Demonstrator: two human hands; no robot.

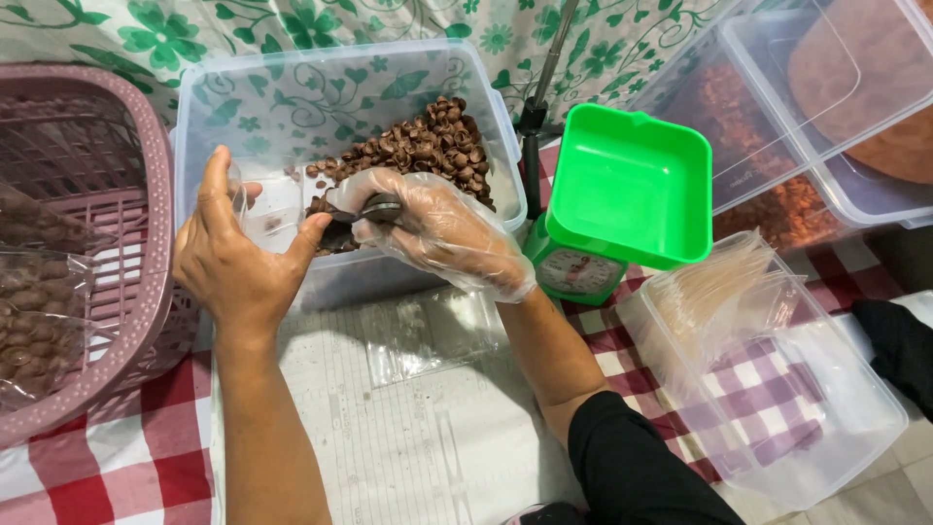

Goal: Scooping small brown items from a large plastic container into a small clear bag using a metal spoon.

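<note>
Your grip is split between two hands over the clear plastic tub (292, 97): your right hand (442, 233), in a loose disposable glove, is closed round a small dark scoop (374, 209), and your bare left hand (233, 262) pinches open the mouth of a small clear bag (238, 190) just beside it. That bag looks thin, limp and slippery, so hold it at the rim. The brown ring-shaped snacks (428, 146), heaped against the tub's far right wall, look light, dry and easily crushed.

On the tabletop (126, 476), under its red-checked cloth, more flat clear bags (428, 331) lie just below your wrists. A pink basket (117, 165) of filled packets sits to your left. A green kitchen scale (622, 194) stands to the right of the tub, near your gloved wrist, with a clear box of bags (777, 389) beyond it. Lidded tubs of reddish-brown food (807, 126) crowd the far right corner.
</note>
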